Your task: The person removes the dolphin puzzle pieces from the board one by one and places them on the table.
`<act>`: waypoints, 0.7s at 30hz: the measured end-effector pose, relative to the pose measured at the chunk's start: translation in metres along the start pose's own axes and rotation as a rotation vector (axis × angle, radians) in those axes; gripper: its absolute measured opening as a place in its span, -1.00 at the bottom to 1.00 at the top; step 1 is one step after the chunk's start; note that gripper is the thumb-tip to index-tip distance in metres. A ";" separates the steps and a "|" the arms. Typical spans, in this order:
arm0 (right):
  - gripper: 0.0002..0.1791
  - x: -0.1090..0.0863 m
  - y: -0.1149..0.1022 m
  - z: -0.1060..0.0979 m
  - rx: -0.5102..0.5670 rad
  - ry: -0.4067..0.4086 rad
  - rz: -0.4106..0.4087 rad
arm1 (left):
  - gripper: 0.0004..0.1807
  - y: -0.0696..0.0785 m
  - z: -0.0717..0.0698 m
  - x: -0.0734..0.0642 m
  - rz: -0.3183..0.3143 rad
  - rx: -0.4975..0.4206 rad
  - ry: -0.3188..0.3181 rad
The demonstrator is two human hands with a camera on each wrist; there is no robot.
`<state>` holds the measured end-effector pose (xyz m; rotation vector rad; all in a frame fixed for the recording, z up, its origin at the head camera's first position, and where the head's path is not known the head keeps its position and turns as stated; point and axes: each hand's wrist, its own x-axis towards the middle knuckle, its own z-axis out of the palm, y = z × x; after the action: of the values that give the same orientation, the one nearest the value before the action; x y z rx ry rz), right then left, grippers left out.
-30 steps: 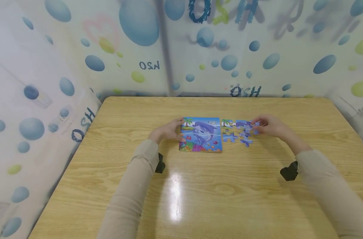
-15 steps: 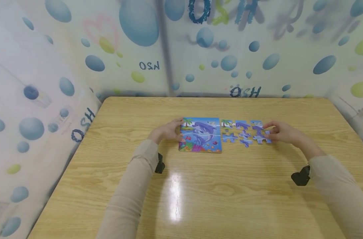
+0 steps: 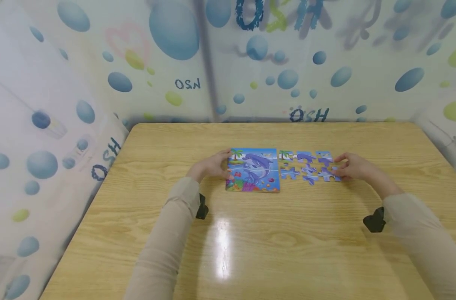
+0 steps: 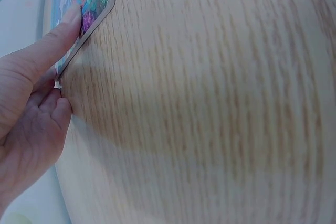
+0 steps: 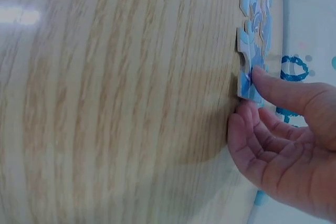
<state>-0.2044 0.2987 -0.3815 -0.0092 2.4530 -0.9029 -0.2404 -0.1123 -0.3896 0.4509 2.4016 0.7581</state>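
Note:
A square dolphin puzzle board (image 3: 255, 171) lies flat on the table, its picture whole. At its left edge is my left hand (image 3: 210, 165), thumb over the picture and fingers at the side; the left wrist view shows the thumb (image 4: 62, 31) on the board's corner. Right of the board, loose jigsaw pieces (image 3: 305, 157) lie in two rows with small gaps. My right hand (image 3: 357, 167) pinches the lower right jigsaw piece (image 3: 328, 174) by its outer edge. In the right wrist view the thumb rests on top of that piece (image 5: 244, 80), other fingers curled beside it.
The wooden table (image 3: 272, 241) extends to a back edge against a wall covering (image 3: 228, 62) printed with blue and green drops. A black wrist camera (image 3: 375, 220) hangs below the right cuff, another black camera (image 3: 202, 207) below the left.
My right hand has moved right and slightly nearer, and the right-hand pieces now show as a column. Over the last half second it barely shifts. My left hand stays at the board's edge.

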 end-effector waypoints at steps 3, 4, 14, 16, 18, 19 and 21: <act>-0.32 0.000 -0.005 0.002 -0.041 -0.012 0.023 | 0.03 0.000 0.000 -0.001 0.001 -0.011 0.001; -0.32 0.000 -0.007 0.002 -0.046 -0.016 0.035 | 0.03 0.000 0.000 -0.001 0.002 -0.012 0.001; -0.32 -0.001 -0.016 0.007 -0.088 0.017 0.123 | 0.01 0.000 0.000 0.001 0.000 0.003 -0.008; -0.33 -0.001 -0.017 0.008 -0.094 0.040 0.117 | 0.02 0.000 -0.001 0.001 0.001 0.011 -0.010; -0.33 -0.001 -0.021 0.009 -0.109 0.072 0.100 | 0.02 0.001 -0.001 0.001 0.006 0.034 -0.013; -0.33 -0.001 -0.023 0.010 -0.120 0.086 0.085 | 0.01 0.001 -0.001 0.000 0.010 0.050 -0.014; -0.34 0.000 -0.029 0.013 -0.133 0.116 0.052 | 0.00 0.002 -0.001 0.000 0.021 0.090 -0.014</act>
<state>-0.2036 0.2686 -0.3722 0.0611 2.6046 -0.7362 -0.2406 -0.1116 -0.3879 0.5165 2.4288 0.6559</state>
